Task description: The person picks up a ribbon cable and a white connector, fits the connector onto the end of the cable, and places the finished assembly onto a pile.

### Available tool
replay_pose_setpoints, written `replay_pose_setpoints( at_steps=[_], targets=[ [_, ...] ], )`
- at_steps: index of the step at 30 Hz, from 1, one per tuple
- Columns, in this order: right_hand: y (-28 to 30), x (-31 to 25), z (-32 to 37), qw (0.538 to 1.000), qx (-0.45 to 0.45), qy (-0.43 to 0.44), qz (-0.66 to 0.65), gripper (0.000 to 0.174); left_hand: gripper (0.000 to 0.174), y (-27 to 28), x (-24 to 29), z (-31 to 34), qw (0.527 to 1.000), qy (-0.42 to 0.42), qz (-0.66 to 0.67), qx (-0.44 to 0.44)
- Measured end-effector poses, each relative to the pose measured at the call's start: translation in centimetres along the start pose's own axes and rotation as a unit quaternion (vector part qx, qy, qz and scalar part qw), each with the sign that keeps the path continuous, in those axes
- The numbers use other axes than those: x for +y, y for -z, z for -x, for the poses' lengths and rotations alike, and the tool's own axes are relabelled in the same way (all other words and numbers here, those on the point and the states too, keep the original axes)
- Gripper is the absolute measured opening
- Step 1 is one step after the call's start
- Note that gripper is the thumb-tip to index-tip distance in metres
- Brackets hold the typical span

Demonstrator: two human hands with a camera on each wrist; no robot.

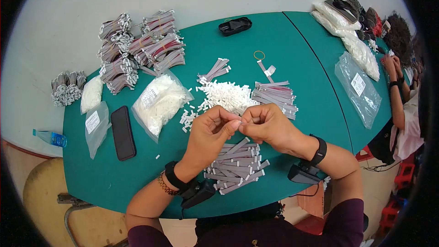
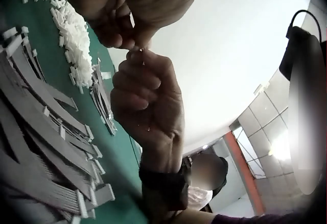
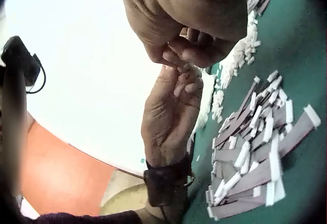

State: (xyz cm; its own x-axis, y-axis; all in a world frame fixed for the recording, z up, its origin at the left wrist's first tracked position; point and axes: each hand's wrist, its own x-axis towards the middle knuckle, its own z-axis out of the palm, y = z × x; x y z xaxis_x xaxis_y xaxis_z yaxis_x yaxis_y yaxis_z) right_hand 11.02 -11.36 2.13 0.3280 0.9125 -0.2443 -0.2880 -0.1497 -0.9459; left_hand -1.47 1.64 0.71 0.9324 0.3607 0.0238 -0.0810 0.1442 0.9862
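My left hand [image 1: 208, 130] and right hand [image 1: 270, 126] meet fingertip to fingertip above the table, thumbs and forefingers pinching a tiny white piece [image 1: 239, 120] between them. Most of that piece is hidden by the fingers. Beneath the hands lies a pile of grey ribbon cables [image 1: 238, 169] with white end connectors. Just past the fingertips is a heap of small white connector housings [image 1: 226, 97]. In the left wrist view the right hand [image 2: 148, 96] has its fingers curled in, and the right wrist view shows the left hand [image 3: 171, 112] from below.
More ribbon cables [image 1: 274, 98] lie right of the heap. Clear bags of white parts [image 1: 160, 103], a black phone [image 1: 123, 132] and bundled cables [image 1: 160, 45] are at left. A black pouch [image 1: 235, 26] sits at the back. Another person's arms [image 1: 397, 87] rest at the far right.
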Motion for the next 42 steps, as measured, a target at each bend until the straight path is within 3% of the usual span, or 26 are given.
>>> replay_pose_setpoints(
  at_steps=[11, 17, 20, 28, 38, 42],
  targets=[
    [0.0, 0.0, -0.1, 0.995, -0.024, -0.043, -0.083, 0.02, 0.011, 0.0, 0.0, 0.0, 1.0, 0.002, -0.003, 0.001],
    [-0.1, 0.2, 0.0, 0.999, -0.006, 0.037, 0.032, 0.018, 0.01, -0.1, -0.2, 0.1, 0.999, 0.019, 0.031, -0.003],
    [0.1, 0.5, -0.2, 0.998, -0.019, -0.016, -0.057, 0.016, 0.01, -0.1, -0.2, 0.1, 1.0, 0.016, 0.027, -0.002],
    [0.1, 0.2, 0.0, 0.999, -0.003, 0.018, 0.037, 0.012, 0.009, 0.3, -0.2, -0.1, 0.991, 0.077, 0.109, -0.022],
    [-0.6, 0.3, 0.1, 0.998, 0.035, 0.032, 0.042, 0.012, 0.011, -0.2, -0.5, 0.2, 0.998, 0.035, 0.052, 0.004],
    [-0.3, 0.5, 0.1, 0.999, -0.001, -0.008, -0.044, 0.012, 0.012, -0.6, -0.7, 0.5, 0.999, 0.015, 0.035, 0.029]
  ],
)
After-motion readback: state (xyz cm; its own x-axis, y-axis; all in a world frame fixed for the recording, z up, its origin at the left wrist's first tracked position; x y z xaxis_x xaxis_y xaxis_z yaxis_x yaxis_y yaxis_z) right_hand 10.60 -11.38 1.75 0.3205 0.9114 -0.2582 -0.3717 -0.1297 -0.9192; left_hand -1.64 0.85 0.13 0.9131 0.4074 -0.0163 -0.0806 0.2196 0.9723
